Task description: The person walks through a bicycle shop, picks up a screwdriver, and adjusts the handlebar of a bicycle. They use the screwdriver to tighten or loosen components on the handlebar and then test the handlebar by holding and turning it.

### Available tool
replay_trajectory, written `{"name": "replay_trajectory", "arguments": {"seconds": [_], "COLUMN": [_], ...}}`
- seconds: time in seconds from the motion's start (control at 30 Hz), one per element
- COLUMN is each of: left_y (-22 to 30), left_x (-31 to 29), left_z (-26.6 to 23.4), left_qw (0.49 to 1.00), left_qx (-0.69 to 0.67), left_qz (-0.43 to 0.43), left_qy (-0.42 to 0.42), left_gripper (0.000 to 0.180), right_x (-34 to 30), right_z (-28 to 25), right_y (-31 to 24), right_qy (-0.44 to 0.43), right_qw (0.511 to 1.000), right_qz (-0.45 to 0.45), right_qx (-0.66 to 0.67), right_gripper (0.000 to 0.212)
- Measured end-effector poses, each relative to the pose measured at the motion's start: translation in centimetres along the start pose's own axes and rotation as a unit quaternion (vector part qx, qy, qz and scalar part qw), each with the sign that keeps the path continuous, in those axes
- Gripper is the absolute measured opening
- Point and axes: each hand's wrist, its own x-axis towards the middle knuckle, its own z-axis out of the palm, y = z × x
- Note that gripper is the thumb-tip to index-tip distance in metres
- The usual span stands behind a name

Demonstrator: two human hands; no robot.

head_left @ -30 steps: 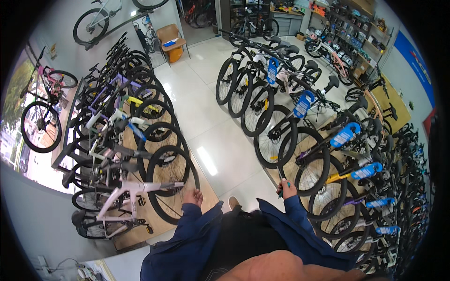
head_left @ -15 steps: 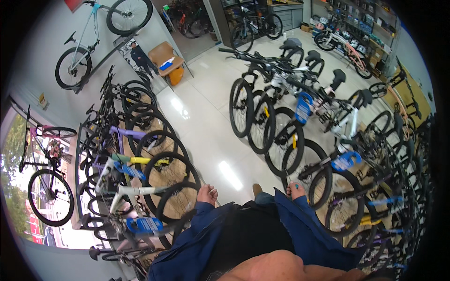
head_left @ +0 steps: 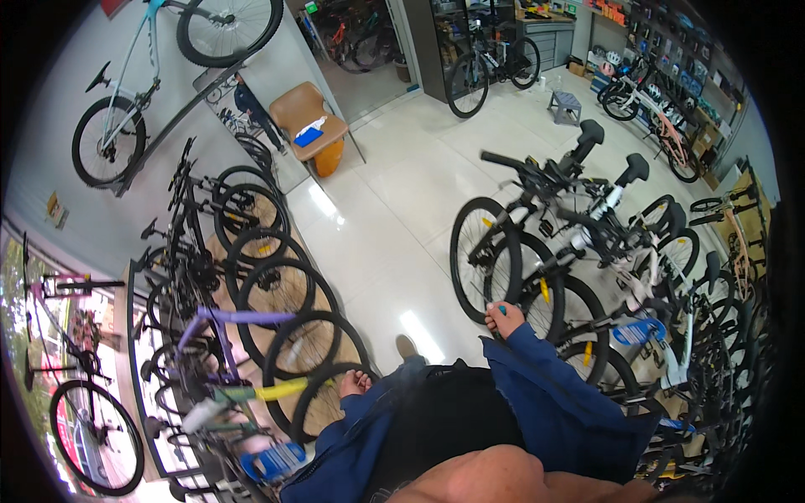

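Observation:
My left hand (head_left: 355, 384) hangs low beside the front wheel (head_left: 323, 407) of the yellow-framed bike in the left row. Its fingers are loosely curled and apart, and nothing shows in them. On the other side, my right hand (head_left: 505, 319) is lifted in front of my body, its fingers bent closed. A small teal spot shows among those fingers; what it is I cannot make out. Just beyond this hand stands the black front wheel (head_left: 459, 251) of a bike in the right row. Whether the hand touches that wheel I cannot tell.
A pale tiled aisle (head_left: 381, 251) runs between the two bike rows. Ahead stand a brown chair (head_left: 306, 117) with a blue item on it, a tall mirror (head_left: 260, 142) and a grey stool (head_left: 565, 107). A light blue bike (head_left: 126, 84) hangs on the left wall.
I have moved forward along the aisle; the chair and far bike look nearer, and nearby bikes have slid back. My right hand has risen a little, and my left hand sits lower.

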Motion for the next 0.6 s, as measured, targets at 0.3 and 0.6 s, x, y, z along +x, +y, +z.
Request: {"name": "replay_trajectory", "arguments": {"seconds": [0.3, 0.6], "left_y": [19.8, 22.9], "left_x": [24.4, 46.2], "left_z": [26.6, 54.0], "left_qw": [0.982, 0.963], "left_qx": [0.169, 0.243], "left_qz": [0.032, -0.017], "left_qy": [-0.083, -0.112], "left_gripper": [0.013, 0.039], "right_x": [16.8, 40.1], "right_z": [10.9, 13.8], "right_y": [-4.4, -8.9], "right_qy": [0.127, 0.264], "right_qw": [0.990, 0.952], "right_qz": [-0.053, -0.037], "right_qx": [0.045, 0.152], "right_gripper": [0.025, 0.025]}}
